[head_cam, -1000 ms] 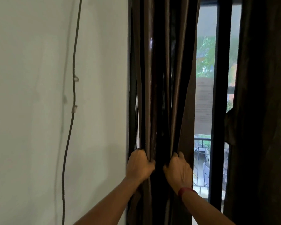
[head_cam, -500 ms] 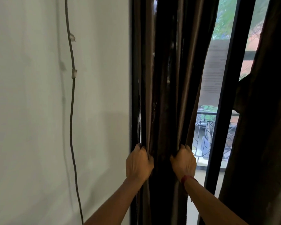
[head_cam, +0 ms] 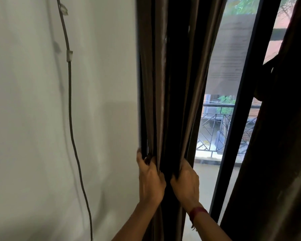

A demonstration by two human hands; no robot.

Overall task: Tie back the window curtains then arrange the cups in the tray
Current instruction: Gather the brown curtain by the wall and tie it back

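Room in home, likely upper floor. Plain white wall with clipped cable; brown full-length curtains over dark-framed window. Outside: balcony railing, neighbouring buildings, trees.

One view is given, from a camera worn on the head. It is pointed forward and a little down, very near the curtain. The wall is seen at the left and the window at the right. The left hand and right hand are seen low in the middle.
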